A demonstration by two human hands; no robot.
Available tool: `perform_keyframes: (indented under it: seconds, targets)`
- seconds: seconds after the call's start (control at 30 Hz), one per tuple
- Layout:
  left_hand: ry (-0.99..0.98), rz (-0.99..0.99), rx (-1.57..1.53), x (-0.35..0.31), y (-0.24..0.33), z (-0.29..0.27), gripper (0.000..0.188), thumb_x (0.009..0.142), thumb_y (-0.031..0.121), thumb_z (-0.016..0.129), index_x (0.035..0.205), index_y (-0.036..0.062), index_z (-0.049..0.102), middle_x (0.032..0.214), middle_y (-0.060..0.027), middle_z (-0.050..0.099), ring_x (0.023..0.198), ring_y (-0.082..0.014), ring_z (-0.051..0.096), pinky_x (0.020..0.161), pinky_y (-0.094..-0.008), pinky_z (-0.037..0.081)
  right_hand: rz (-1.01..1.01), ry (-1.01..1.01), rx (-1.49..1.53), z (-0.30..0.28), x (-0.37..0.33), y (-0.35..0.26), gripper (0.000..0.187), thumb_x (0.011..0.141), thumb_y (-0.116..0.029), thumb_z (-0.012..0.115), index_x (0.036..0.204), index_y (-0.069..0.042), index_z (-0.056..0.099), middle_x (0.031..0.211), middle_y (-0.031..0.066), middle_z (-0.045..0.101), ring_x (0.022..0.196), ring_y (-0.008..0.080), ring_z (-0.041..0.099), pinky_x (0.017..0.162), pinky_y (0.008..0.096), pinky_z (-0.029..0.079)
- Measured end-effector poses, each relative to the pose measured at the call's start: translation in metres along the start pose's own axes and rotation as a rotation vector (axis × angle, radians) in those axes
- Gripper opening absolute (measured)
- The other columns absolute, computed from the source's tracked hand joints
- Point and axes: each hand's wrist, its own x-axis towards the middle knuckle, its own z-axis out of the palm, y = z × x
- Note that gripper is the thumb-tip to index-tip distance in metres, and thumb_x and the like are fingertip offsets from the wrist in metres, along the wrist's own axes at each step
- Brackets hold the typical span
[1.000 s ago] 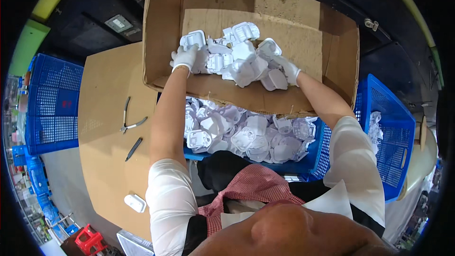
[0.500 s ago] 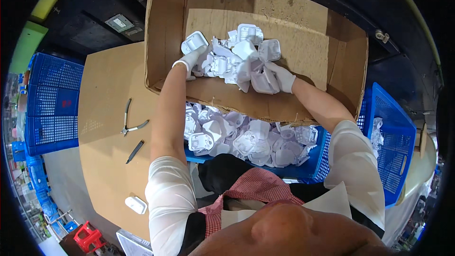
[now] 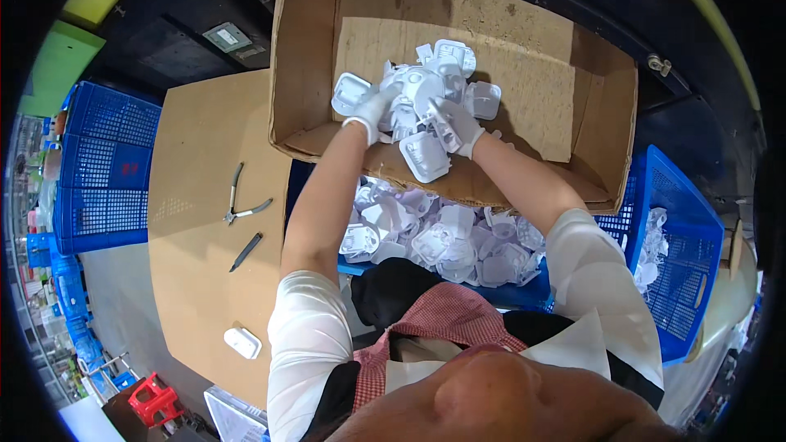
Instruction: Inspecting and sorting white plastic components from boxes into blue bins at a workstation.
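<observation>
A pile of white moulded plastic parts (image 3: 419,90) is gathered between my two gloved hands over the open cardboard box (image 3: 319,57). My left hand (image 3: 373,113) is closed against the pile's left side, its fingertips partly hidden by the parts. On the other side, my right hand (image 3: 460,128) grips white parts at the pile's near right. One squarish white part (image 3: 426,157) hangs tilted at the box's near edge, below the hands. Under that edge, many similar parts (image 3: 442,237) fill a blue basket (image 3: 534,288).
A tan board (image 3: 196,278) on the left carries cutting pliers (image 3: 233,211), a dark slim knife-like tool (image 3: 246,251) and a single white part (image 3: 242,342). Blue crates (image 3: 106,168) stand beyond it. Another blue basket (image 3: 675,278) with white scraps stands at right; a red stool (image 3: 154,399) is lower left.
Both hands have drawn closer together, the left moving right and the right moving left, bunching the parts. A squarish part now hangs lower at the box's near edge. The view has shifted slightly.
</observation>
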Motion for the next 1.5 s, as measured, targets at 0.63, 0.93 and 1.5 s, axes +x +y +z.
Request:
perform_keyframes:
  seconds: [0.63,0.93,1.5]
  targets:
    - [-0.089,0.615,-0.218,-0.055,0.064,0.197,0.055,0.085,0.05,0.063,0.12,0.0083,0.056,0.107,-0.0076,0.056,0.097,-0.0224,0.054,0.078,-0.0438,0.049,-0.438,0.239,-0.39,0.103,-0.2,-0.115,0.032,0.092,-0.026,0.064,0.116,-0.006,0.061,0.098,0.0096,0.068,0.082,0.0211,0.067,0.068,0.0345,0.058]
    - [-0.175,0.485,-0.41,-0.156,0.016,0.258,0.065,0.082,0.037,0.069,0.132,-0.0014,0.051,0.115,-0.0142,0.06,0.102,-0.0223,0.059,0.08,-0.0344,0.052,-0.493,0.278,-0.316,0.091,-0.3,-0.075,0.031,0.095,-0.023,0.06,0.12,-0.005,0.06,0.097,0.0093,0.069,0.08,0.0203,0.068,0.067,0.0334,0.057]
    - [-0.26,0.9,0.053,-0.286,-0.033,0.431,0.081,0.071,0.034,0.075,0.141,0.0084,0.041,0.125,-0.0216,0.046,0.116,-0.0406,0.042,0.103,-0.0461,0.035,-0.792,0.63,-0.222,0.073,-0.553,-0.022,0.04,0.1,-0.028,0.048,0.13,-0.002,0.054,0.114,0.0131,0.064,0.097,0.0241,0.065,0.081,0.0347,0.055]
